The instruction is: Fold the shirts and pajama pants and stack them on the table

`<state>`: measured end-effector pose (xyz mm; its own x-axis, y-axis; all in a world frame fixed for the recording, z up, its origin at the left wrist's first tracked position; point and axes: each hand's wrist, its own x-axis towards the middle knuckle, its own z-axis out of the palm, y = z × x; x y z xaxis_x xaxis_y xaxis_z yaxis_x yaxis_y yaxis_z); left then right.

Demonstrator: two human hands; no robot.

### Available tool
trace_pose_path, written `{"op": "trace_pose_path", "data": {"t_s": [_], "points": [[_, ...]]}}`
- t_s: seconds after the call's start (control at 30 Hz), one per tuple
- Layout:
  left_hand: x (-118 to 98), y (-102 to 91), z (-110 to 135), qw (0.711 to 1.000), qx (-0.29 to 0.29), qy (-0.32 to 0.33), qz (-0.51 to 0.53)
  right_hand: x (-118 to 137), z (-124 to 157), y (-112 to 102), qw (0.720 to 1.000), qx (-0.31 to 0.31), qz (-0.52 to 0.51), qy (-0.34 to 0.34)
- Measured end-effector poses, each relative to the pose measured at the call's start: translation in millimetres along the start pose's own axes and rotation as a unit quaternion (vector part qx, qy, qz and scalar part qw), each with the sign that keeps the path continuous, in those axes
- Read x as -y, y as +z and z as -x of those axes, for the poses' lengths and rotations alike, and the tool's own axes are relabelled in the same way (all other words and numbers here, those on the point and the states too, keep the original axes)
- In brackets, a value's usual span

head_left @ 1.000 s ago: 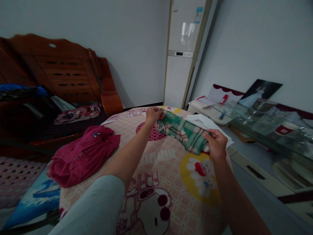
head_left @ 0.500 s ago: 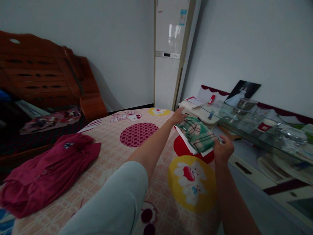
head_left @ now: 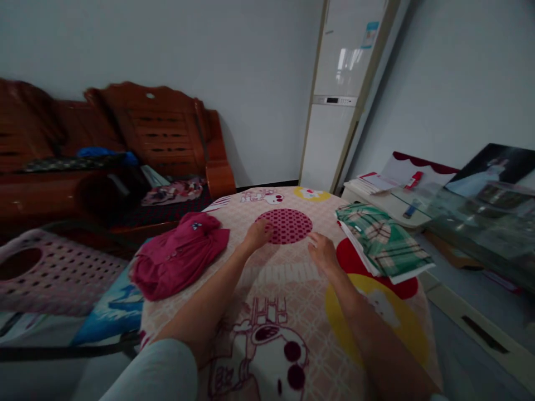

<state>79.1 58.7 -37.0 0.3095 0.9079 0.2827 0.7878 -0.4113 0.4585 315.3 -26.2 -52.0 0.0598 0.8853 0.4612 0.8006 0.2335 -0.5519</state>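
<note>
1. Reaching over the tabletop (head_left: 315,317), both bare hands sit near its middle, well apart from each other; I cannot tell whether either touches the cloth.
2. The left hand (head_left: 258,235) has its fingers loosely bent and partly open, at the near left edge of the printed dotted circle (head_left: 290,225).
3. The right hand (head_left: 322,252) points inward, its fingers loosely parted, at the circle's other side.
4. To the left lies a crumpled magenta garment (head_left: 179,256) with buttons and a small dark bow, apart from the left hand.
5. Over on the right, a folded green plaid garment (head_left: 382,231) lies flat upon white fabric (head_left: 412,273), by the tabletop's edge.
6. Behind stand a carved wooden sofa (head_left: 167,133) and a tall white air conditioner (head_left: 330,145).
</note>
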Motion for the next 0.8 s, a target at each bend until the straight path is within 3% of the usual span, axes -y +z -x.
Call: {"op": "trace_pose_path", "data": {"t_s": [0.1,0.2,0.33,0.43,0.57,0.67,0.8], "points": [[30.6,-21.2,16.9,0.995,-0.030,-0.064,-0.072,-2.6,-7.4,33.4,0.998,0.053,0.012,0.018],[52.4,-37.1,28.9,0.978,-0.019,-0.132,-0.163,-12.6,-8.9,46.1,0.998,0.042,0.041,-0.014],[71.4,-55.7,36.7,0.963,0.003,-0.180,-0.202,-28.3,-6.1,45.5,0.997,0.028,0.010,-0.069],[81.8,-74.7,38.0,0.955,-0.078,-0.201,-0.202,-34.7,-5.1,43.9,0.996,0.030,-0.009,-0.088],[93.9,-102.8,40.9,0.923,-0.187,-0.257,-0.219,-37.1,-5.9,44.6,0.995,0.023,-0.017,-0.101],[103.0,-114.1,46.2,0.909,-0.183,-0.315,-0.203,-37.5,-6.8,44.9,0.994,0.021,-0.019,-0.108],[112.5,-116.9,51.6,0.915,-0.164,-0.337,-0.148,-36.9,-7.3,44.3,0.993,0.017,-0.024,-0.111]]}}
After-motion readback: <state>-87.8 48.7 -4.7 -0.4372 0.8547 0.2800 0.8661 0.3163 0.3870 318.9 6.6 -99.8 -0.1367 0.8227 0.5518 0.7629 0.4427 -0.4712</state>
